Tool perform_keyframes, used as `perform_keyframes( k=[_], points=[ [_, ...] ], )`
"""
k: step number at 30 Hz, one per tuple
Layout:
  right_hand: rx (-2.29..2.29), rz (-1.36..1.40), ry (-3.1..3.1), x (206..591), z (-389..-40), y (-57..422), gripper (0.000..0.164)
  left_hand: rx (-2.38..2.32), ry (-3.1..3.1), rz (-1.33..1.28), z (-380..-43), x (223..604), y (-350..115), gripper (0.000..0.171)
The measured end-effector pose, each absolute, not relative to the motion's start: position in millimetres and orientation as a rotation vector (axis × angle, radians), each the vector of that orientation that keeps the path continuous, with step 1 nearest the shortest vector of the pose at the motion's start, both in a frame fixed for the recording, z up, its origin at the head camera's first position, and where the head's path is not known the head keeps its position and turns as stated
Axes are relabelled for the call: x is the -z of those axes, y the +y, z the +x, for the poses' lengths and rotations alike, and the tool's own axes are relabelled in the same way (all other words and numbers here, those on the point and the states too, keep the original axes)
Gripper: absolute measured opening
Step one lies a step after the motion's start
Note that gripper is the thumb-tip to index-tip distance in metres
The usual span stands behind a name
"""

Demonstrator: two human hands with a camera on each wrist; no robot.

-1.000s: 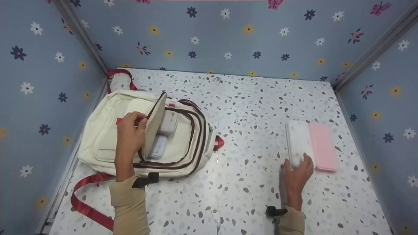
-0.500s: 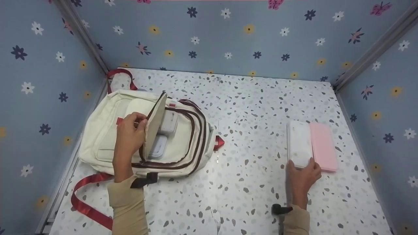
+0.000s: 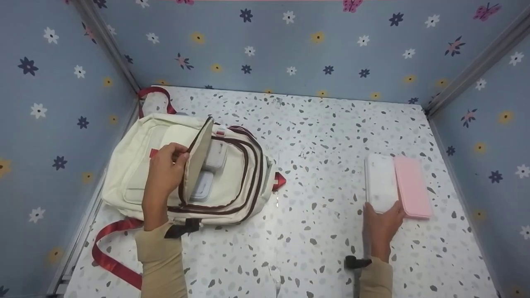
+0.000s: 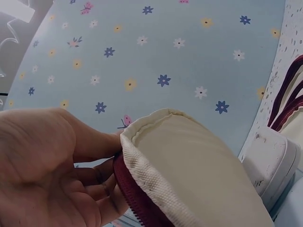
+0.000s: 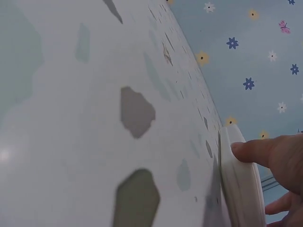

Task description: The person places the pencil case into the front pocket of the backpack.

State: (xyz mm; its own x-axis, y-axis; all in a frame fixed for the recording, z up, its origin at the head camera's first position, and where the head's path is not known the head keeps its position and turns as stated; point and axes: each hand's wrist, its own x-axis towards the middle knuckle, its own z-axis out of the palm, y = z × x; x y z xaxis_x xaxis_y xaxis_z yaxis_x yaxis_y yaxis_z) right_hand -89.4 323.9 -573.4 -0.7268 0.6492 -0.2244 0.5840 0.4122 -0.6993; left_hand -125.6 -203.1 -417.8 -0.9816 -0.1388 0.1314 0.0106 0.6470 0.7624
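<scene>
While your left hand pinched the raised flap of the cream backpack, well to its right, just beside the pink case, the white case lay with its near end gripped across opposite edges by your right hand

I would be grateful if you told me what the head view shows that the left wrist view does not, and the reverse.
Only the head view shows the right hand gripping the near end of a long white case, with a pink case beside it.

Only the left wrist view shows the palm of the left hand and a bright white object in the upper left corner, too cropped to identify.

Both show the left hand pinching the flap of the backpack, a pale box near it and the flower-patterned wall.
</scene>
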Motion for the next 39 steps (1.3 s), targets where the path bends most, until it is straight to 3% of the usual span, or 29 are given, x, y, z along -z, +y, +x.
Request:
perform_keyframes(
  k=[11,20,39],
  points=[
    [-1.307,-1.119,-2.507,564,-83,323,0.097,1.244,-2.719,0.079,-125,417,-203,0.017],
    [-1.189,-0.868,-2.451,563,-80,321,0.086,1.233,-2.703,0.079,-127,419,-202,0.015],
    [-1.219,-0.528,-2.327,547,-86,300,0.081,1.256,-2.712,0.096,-127,418,-199,0.016]
  ],
)
